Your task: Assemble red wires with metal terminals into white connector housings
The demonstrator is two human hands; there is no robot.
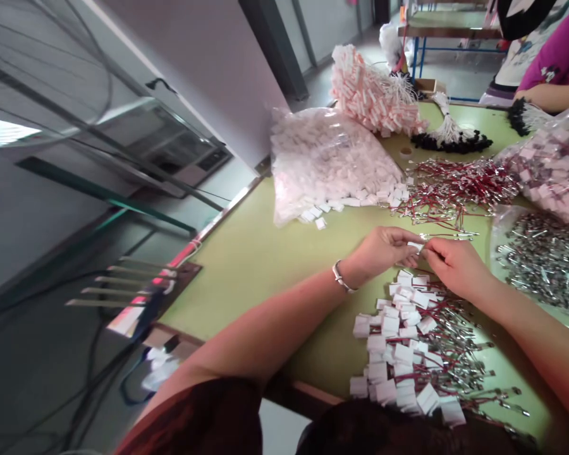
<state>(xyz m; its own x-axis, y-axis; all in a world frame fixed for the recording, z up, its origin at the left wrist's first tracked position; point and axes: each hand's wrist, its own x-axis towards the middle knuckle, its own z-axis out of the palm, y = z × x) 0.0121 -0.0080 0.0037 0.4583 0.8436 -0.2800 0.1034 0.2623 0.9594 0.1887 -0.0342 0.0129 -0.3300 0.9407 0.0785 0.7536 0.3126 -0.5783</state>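
Note:
Over the green table my left hand (384, 248), with a bracelet at its wrist, pinches a small white plastic housing (414, 247). My right hand (455, 265) is closed against the right end of that housing. What its fingertips grip is hidden. Below both hands lies a heap of white housings with dark red wires and metal ends (403, 347). Just beyond my fingers are loose red wires with metal terminals (455, 189). A clear bag of white housings (329, 164) lies open to the left of them, several pieces spilled at its mouth.
A bag of small metal parts (545, 262) lies at the right, below another bag of pale housings (557, 167). Pink-white bundles (372, 95) and white wires with black ends (448, 133) lie farther back. A person in a purple sleeve (552, 54) is across the table.

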